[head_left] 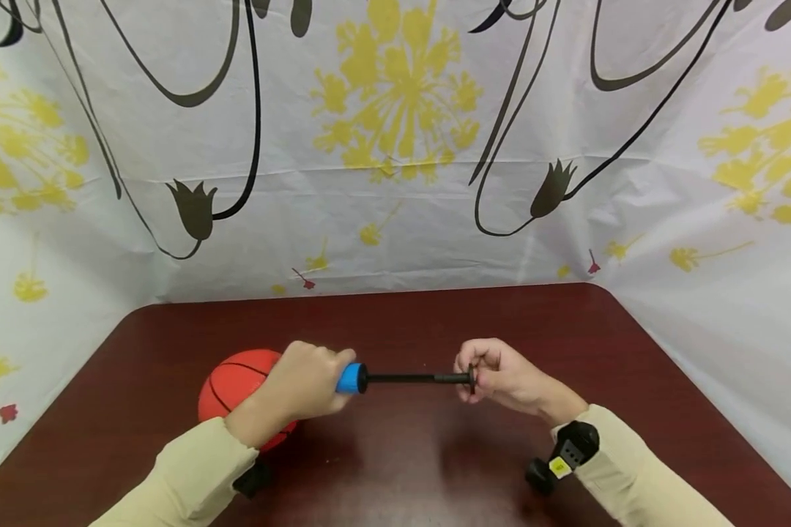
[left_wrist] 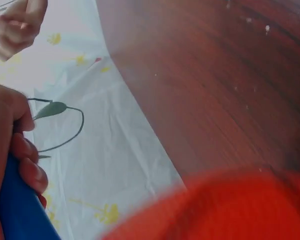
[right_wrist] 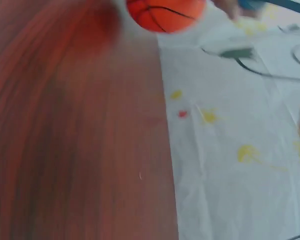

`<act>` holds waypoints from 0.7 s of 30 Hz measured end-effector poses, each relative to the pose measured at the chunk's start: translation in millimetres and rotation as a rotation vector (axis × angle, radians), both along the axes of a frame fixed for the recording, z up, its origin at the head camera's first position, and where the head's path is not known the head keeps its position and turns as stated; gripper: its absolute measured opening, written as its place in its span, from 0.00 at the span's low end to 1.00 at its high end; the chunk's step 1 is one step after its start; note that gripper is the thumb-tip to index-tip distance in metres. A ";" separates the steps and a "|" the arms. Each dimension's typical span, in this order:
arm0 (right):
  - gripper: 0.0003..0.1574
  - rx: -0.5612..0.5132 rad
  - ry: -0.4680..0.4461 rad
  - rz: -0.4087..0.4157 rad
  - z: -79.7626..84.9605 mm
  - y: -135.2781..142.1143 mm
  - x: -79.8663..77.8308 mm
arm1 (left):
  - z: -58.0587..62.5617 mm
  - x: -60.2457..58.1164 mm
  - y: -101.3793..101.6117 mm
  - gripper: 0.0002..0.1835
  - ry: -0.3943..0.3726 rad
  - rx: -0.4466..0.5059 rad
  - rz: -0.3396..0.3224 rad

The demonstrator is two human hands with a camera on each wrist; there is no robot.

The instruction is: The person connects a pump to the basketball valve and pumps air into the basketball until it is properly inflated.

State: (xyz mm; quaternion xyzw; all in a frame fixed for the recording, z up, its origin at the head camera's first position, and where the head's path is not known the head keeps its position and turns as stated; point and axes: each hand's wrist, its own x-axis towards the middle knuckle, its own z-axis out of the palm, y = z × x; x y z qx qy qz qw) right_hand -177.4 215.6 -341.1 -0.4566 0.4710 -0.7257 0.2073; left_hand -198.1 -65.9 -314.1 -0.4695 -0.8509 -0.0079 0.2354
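My left hand (head_left: 303, 377) grips the blue barrel (head_left: 351, 378) of a small hand pump, most of which is hidden by the palm and fingers in the head view. Out of the barrel a black rod (head_left: 402, 378) reaches level to the right. At its far end my right hand (head_left: 510, 377) pinches the small black end handle (head_left: 472, 378) between thumb and fingers. An orange basketball (head_left: 227, 384) with black lines sits beneath and left of my left wrist. The left wrist view shows the blue barrel (left_wrist: 22, 210) in the curled fingers, the ball (left_wrist: 240, 210) blurred nearby.
A dark red-brown table (head_left: 395, 322) lies under both hands. Around its back and sides hangs a white sheet (head_left: 422, 234) with yellow flowers and dark stems. Black wrist devices (head_left: 573, 443) are worn at the cream sleeves (head_left: 633, 461).
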 end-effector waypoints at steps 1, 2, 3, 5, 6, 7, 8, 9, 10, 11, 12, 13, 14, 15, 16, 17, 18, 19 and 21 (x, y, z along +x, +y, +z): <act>0.09 -0.008 -0.006 0.010 -0.1 0.7 -1.0 | 1.2 -0.9 -2.3 0.15 -0.006 -0.003 0.009; 0.09 -0.002 -0.018 0.009 -1.0 -0.4 -2.3 | 2.2 -1.6 -3.7 0.15 -0.015 -0.008 0.020; 0.09 0.012 -0.030 0.000 -2.5 -3.4 -4.0 | 3.3 -2.2 -3.8 0.15 -0.024 -0.017 0.031; 0.08 0.021 -0.074 -0.044 -6.9 -13.3 -8.4 | 5.4 -3.0 -0.7 0.14 -0.045 -0.037 0.060; 0.07 0.026 -0.090 -0.072 -9.4 -19.3 -11.2 | 6.4 -3.1 1.9 0.14 -0.054 -0.043 0.078; 0.06 0.036 -0.099 -0.105 -12.1 -26.0 -14.0 | 6.9 -3.2 5.3 0.14 -0.059 -0.050 0.092; 0.05 0.050 -0.105 -0.126 -14.8 -32.6 -16.4 | 7.4 -3.0 9.3 0.14 -0.060 -0.063 0.099; 0.04 0.065 -0.102 -0.138 -17.1 -38.7 -18.2 | 7.8 -2.7 13.3 0.14 -0.066 -0.078 0.101; 0.03 0.077 -0.101 -0.146 -19.1 -44.0 -19.4 | 7.8 -2.2 16.4 0.14 -0.072 -0.090 0.103; 0.03 0.091 -0.095 -0.152 -20.2 -48.2 -19.8 | 7.7 -1.7 18.7 0.14 -0.081 -0.099 0.103; 0.03 0.113 -0.087 -0.161 -20.4 -50.8 -19.4 | 7.4 -1.2 20.3 0.14 -0.091 -0.107 0.099; 0.03 0.136 -0.073 -0.171 -19.3 -52.0 -18.2 | 6.9 -0.7 21.0 0.14 -0.101 -0.117 0.089; 0.04 0.154 -0.061 -0.171 -17.6 -51.6 -16.7 | 6.9 -0.1 20.7 0.14 -0.114 -0.126 0.080; 0.04 0.167 -0.049 -0.173 -15.1 -50.0 -14.9 | 6.9 0.4 19.6 0.14 -0.130 -0.123 0.072; 0.05 0.177 -0.052 -0.180 -12.1 -47.2 -13.2 | 7.2 0.7 17.7 0.13 -0.144 -0.116 0.067; 0.05 0.181 -0.048 -0.180 -8.6 -43.2 -11.5 | 7.7 0.7 15.4 0.13 -0.155 -0.104 0.060; 0.04 0.179 -0.045 -0.176 -5.1 -38.2 -9.9 | 8.6 0.6 12.6 0.13 -0.161 -0.095 0.054; 0.04 0.166 -0.036 -0.163 -2.2 -32.4 -8.5 | 9.4 0.3 9.5 0.13 -0.163 -0.085 0.056; 0.04 0.120 -0.046 -0.125 2.1 -20.2 -6.2 | 10.5 -0.4 2.2 0.14 -0.166 -0.066 0.078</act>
